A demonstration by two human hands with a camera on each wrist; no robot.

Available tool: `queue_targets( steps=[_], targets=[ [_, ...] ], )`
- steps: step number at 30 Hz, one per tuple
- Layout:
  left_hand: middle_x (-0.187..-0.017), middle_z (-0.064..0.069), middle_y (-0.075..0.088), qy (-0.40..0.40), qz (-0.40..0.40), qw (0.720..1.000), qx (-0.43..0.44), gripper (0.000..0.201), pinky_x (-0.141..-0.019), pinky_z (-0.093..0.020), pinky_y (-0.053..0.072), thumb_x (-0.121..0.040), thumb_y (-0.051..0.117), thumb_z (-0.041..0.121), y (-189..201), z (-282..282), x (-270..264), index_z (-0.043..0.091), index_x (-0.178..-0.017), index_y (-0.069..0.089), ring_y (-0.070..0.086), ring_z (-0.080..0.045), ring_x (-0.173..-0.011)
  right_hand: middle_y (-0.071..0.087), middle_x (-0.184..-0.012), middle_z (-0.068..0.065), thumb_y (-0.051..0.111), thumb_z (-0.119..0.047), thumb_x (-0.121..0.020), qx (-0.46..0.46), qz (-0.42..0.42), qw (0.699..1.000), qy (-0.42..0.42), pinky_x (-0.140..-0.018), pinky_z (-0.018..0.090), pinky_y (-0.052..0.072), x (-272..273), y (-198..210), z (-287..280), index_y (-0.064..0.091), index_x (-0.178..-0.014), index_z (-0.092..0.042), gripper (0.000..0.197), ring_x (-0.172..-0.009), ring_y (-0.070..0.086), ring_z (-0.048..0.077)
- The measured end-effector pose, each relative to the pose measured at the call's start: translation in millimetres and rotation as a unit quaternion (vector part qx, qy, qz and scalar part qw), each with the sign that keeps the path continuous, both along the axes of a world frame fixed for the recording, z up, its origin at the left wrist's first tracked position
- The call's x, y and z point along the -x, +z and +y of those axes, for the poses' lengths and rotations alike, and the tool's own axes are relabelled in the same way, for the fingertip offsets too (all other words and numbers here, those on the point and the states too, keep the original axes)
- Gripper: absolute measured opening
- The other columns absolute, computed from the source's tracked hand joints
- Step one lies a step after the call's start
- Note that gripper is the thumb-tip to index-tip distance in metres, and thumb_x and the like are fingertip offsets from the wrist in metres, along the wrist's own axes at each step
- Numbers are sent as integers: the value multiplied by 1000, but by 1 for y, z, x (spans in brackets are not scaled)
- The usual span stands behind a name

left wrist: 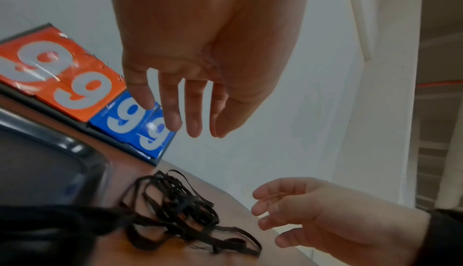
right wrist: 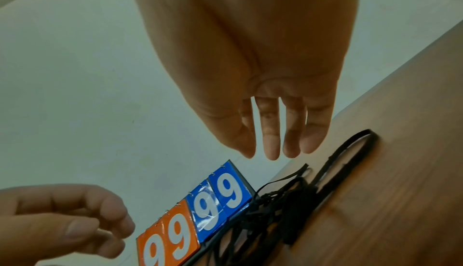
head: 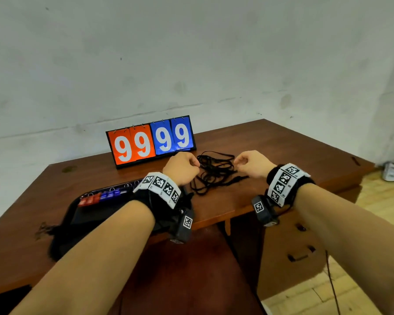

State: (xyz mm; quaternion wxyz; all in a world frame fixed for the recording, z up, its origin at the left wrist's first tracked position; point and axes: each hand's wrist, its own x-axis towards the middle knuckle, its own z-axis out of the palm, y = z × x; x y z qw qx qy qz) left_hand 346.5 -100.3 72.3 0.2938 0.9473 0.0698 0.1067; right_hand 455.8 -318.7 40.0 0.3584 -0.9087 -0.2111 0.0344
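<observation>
The left hand (head: 182,167) and right hand (head: 253,163) flank the tangled black strap (head: 214,171) (lying on the counter (head: 293,151)), each grip loose and empty. They would do best to pinch a free end rather than the knot.

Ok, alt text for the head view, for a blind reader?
A left hand and a right hand hover at either side of a tangled black cord on a wooden table, neither holding it. Behind it stands a flip scoreboard showing 99 orange, 99 blue; a black tray lies at the left.
</observation>
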Motion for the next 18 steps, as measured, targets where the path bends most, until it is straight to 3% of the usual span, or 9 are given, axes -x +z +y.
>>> queue_targets(
  steps=[4,8,11,13,18],
  targets=[
    [-99,5,67,-7,28,1000,-10,14,-78,-24,48,-86,62,15,-9,-18,-28,23,-93,69,63,-13,-92,69,-103,1,67,-9,-83,11,26,999,25,-71,22,49,-17,-9,-5,68,-100,-22,22,-91,66,16],
    [-105,4,63,5,69,997,-42,20,-80,-26,48,-85,65,19,-23,-22,-45,26,-104,65,61,-16,-97,70,-106,-1,70,-10,-82,42,30,997,54,-89,30,54,-30,-13,3,68,-102,-25,25,-100,66,17],
    [-108,3,63,15,99,992,-73,30,-81,-30,52,-83,69,26,-33,-25,-56,27,-112,61,62,-17,-93,69,-110,-1,69,-9,-83,65,23,995,74,-93,31,53,-35,-16,12,69,-108,-23,29,-103,65,17],
    [-109,4,64,26,103,990,-98,33,-86,-35,53,-83,69,31,-38,-27,-61,30,-114,60,62,-17,-95,67,-114,-1,68,-9,-83,82,11,992,90,-93,30,52,-35,-17,19,69,-115,-20,34,-105,63,17],
    [-123,4,62,26,138,978,-153,41,-103,-49,42,-84,66,38,-46,-32,-76,31,-124,56,58,-23,-116,66,-117,2,68,-10,-83,115,17,984,138,-94,35,53,-36,-17,30,66,-121,-21,40,-106,63,21]
  ],
)
